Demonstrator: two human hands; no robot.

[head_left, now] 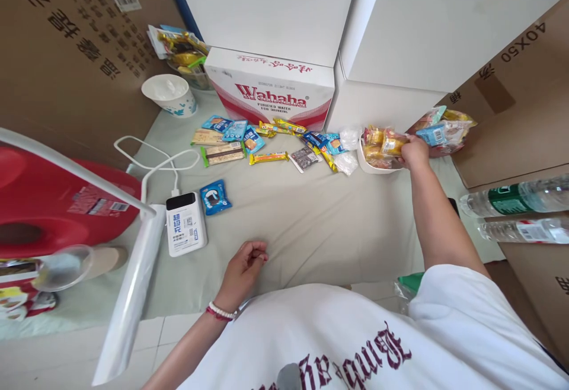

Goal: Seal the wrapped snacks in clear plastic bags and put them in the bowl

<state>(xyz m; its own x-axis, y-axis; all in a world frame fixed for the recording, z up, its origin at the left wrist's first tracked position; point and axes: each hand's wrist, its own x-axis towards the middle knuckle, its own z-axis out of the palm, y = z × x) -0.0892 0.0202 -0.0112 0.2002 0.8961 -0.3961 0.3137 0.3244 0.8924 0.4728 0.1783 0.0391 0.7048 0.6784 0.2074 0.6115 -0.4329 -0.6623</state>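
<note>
My right hand (415,153) reaches to the right end of a white container (380,169) filled with yellow-wrapped snack packets (377,138). Its fingers are closed beside a packet (393,143) and the rim; whether they grip the packet or the rim is hidden. My left hand (244,268) rests near the front edge of the cloth-covered table with curled fingers and nothing visible in them. Left of the container lies a row of snacks: blue packets (235,130), a green-ended wafer packet (223,153), a yellow bar (269,157) and a dark grey packet (304,158).
A white power bank (186,224) with a cable lies at left beside a blue packet (216,197). Behind stand a Wahaha water box (271,90), a paper cup (169,96) and a tub of snacks (186,58). More packets (444,132) and bottles (515,199) are at right.
</note>
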